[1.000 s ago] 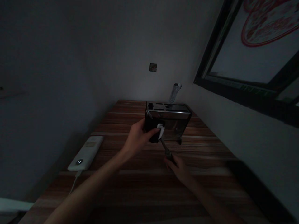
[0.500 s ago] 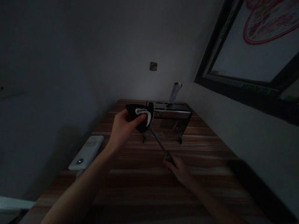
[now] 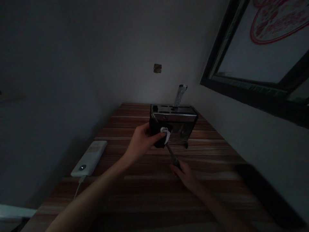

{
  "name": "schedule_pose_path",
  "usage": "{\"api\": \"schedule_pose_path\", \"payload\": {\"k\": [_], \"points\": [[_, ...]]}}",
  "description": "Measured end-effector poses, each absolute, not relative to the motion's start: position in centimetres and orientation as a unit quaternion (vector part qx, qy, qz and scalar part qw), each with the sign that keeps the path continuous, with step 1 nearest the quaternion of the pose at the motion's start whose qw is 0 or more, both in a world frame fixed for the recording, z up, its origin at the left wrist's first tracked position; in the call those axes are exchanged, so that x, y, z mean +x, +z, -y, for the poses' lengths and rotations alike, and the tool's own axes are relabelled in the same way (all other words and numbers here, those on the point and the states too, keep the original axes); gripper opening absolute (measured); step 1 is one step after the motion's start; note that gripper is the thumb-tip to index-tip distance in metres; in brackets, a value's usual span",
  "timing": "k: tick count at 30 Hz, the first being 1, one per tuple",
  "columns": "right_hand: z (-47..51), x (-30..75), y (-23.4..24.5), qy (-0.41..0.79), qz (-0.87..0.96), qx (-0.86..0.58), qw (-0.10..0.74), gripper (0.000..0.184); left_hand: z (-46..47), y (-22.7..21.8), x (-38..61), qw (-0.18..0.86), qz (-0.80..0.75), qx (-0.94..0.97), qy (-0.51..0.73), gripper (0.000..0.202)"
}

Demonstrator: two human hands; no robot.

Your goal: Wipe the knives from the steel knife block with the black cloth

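The room is dim. My left hand point(image 3: 140, 145) is closed on a dark cloth with a white patch point(image 3: 162, 135), wrapped round the blade of a knife point(image 3: 169, 150). My right hand point(image 3: 184, 174) grips the knife's dark handle low and to the right. Both hands are above a striped wooden table point(image 3: 149, 190), just in front of a shiny metal knife rack point(image 3: 178, 124). A wrapped utensil point(image 3: 180, 96) sticks up out of the rack's top.
A white power bank point(image 3: 89, 158) with a cable lies at the table's left edge. The table stands in a corner between grey walls. A dark-framed window point(image 3: 260, 54) is on the right wall. A small dark patch point(image 3: 157, 68) marks the far wall.
My left hand with the cloth slid up the blade to its tip half a second ago, then came back down toward the handle. My right hand has hardly moved.
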State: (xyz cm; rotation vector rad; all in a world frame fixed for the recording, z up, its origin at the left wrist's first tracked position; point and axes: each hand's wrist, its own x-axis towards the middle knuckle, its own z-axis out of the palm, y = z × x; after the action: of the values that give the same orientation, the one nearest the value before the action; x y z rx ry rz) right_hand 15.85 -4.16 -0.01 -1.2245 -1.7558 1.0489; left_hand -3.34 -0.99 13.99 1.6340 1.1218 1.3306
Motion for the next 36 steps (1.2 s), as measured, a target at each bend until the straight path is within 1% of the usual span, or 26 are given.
{"api": "schedule_pose_path", "payload": {"k": [4,7,12,21,29,33,36], "points": [[4.3,15.8,0.4,0.399,0.688,-0.473,0.379,0.029,1.1,11.7,-1.7,0.353,-0.428,0.691,0.463,0.022],[4.2,15.9,0.2,0.398,0.687,-0.47,0.386,0.025,1.3,9.7,-0.5,0.361,-0.418,0.723,0.415,0.021],[4.1,16.3,-0.4,0.348,0.693,-0.489,0.401,0.021,2.0,7.5,1.0,0.346,-0.423,0.748,0.377,0.026],[4.0,16.2,0.0,0.356,0.697,-0.483,0.393,0.022,2.1,7.8,1.1,0.335,-0.425,0.752,0.377,0.026],[3.7,16.4,-0.8,0.387,0.675,-0.493,0.389,0.013,2.4,8.0,0.9,0.287,-0.449,0.769,0.353,0.025],[3.6,16.3,-0.5,0.388,0.678,-0.491,0.385,0.017,2.1,8.7,0.3,0.281,-0.44,0.777,0.352,0.022],[3.6,16.0,-0.2,0.394,0.68,-0.485,0.383,0.023,1.6,9.5,-0.4,0.282,-0.443,0.76,0.382,0.024]]}}
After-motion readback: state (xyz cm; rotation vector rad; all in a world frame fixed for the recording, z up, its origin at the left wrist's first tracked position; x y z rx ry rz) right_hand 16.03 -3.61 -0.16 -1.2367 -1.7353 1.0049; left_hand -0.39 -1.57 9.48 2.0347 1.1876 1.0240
